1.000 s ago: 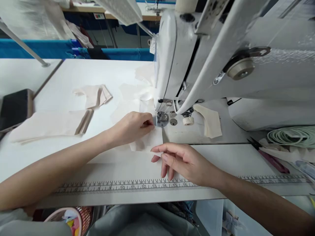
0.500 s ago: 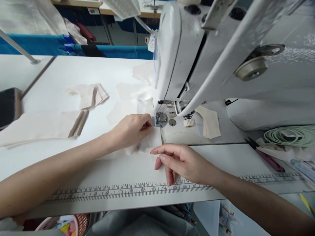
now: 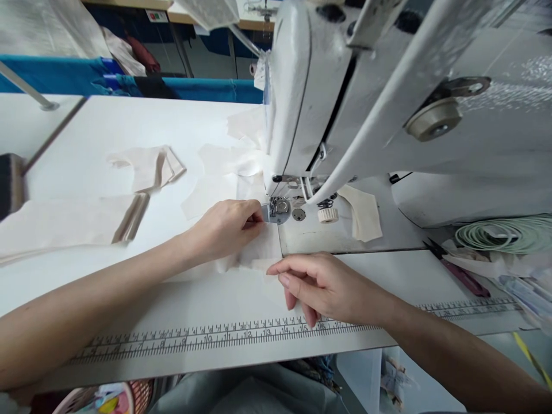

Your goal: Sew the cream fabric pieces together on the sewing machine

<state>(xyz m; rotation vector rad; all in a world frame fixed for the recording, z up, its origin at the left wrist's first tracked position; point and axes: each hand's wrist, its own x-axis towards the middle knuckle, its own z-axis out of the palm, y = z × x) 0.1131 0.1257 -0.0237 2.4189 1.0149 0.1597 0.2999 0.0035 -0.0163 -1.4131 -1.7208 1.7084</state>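
Observation:
Beside the needle plate (image 3: 278,211) of a white sewing machine (image 3: 288,98), my left hand (image 3: 230,227) pinches the edge of a thin white fabric piece (image 3: 263,246). The fabric lies flat from the presser foot area toward the table's front. My right hand (image 3: 323,284) is just right of the fabric's lower edge, with its index fingertip at that edge and its fingers apart. It grips nothing. Pale cut pieces (image 3: 215,158) lie behind my left hand.
Folded cream fabric (image 3: 149,167) and a fabric stack (image 3: 73,221) lie left. A cream piece (image 3: 363,214) is right of the needle. Scissors (image 3: 461,273) and a green cord coil (image 3: 495,234) sit far right. A printed ruler (image 3: 207,339) runs along the front edge.
The view has shifted slightly, moving the scene left. The lower fingers of my right hand have moved a little rightward, away from the fabric. My left hand keeps its pinch by the needle plate.

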